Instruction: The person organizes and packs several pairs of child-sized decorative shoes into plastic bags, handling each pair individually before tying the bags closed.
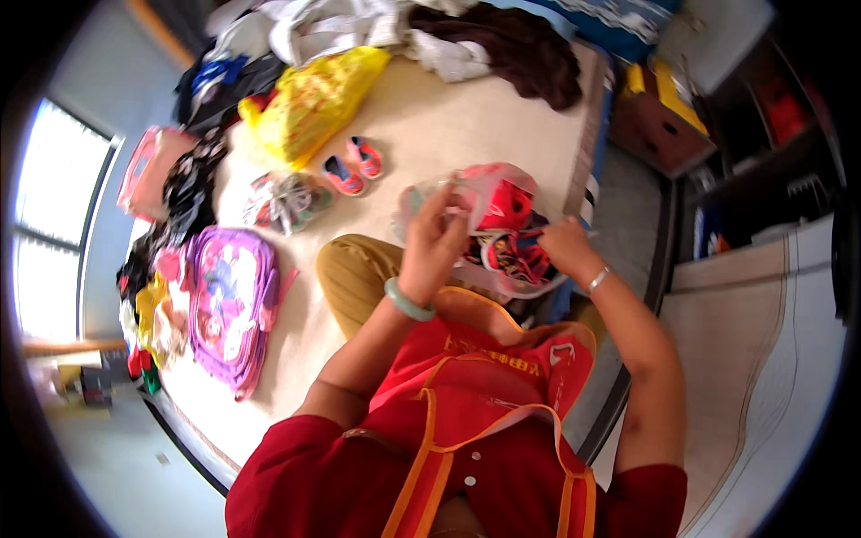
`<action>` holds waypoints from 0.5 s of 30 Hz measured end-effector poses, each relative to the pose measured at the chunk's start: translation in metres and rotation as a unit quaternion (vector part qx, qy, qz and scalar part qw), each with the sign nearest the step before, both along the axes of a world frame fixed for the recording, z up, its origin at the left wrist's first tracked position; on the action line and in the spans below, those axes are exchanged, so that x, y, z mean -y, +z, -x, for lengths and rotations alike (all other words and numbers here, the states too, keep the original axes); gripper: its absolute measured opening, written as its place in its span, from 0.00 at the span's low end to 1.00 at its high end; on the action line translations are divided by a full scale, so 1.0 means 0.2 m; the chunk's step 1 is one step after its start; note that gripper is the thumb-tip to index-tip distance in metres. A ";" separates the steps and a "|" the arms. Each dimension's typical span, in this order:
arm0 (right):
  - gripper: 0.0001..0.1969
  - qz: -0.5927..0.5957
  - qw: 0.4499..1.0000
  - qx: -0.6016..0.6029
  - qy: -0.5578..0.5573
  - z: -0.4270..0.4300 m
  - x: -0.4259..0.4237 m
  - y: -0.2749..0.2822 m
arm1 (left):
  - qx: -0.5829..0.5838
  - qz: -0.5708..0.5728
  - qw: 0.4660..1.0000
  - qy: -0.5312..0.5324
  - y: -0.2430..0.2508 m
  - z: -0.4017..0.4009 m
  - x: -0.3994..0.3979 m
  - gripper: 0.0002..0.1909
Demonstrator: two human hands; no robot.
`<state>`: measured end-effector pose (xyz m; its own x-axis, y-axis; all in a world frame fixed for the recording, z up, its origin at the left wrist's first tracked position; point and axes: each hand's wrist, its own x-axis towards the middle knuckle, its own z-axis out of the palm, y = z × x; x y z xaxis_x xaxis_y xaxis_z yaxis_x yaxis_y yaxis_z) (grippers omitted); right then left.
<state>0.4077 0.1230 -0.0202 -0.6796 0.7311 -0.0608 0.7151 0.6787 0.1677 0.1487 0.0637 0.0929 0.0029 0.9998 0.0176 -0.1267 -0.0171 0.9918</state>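
Observation:
A translucent plastic bag lies spread before me at the edge of the bed. Red and black patterned shoes and a bright red item show in its opening. My left hand pinches the bag's left side, fingers bent. On the other side, my right hand grips at the bag's right edge; what exactly lies between its fingers is too small to tell. A pair of small coral-red shoes stands on the bed, beside a tied clear bag with patterned contents.
A purple backpack lies left on the bed. A yellow plastic bag and heaped clothes are farther back, with a pink case at the far left. A box stands right of the bed.

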 end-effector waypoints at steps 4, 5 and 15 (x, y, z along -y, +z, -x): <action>0.04 -0.029 0.998 -0.060 -0.019 -0.04 0.04 0.00 | -0.033 -0.096 0.995 -0.010 0.00 -0.07 -0.09 0.21; 0.04 -0.032 0.998 -0.059 -0.003 -0.02 0.05 0.05 | -0.080 -0.145 0.986 0.006 0.02 -0.07 -0.11 0.20; 0.03 -0.002 0.992 -0.127 -0.026 0.13 0.04 -0.07 | -0.154 -0.161 0.973 0.055 -0.04 0.07 -0.13 0.25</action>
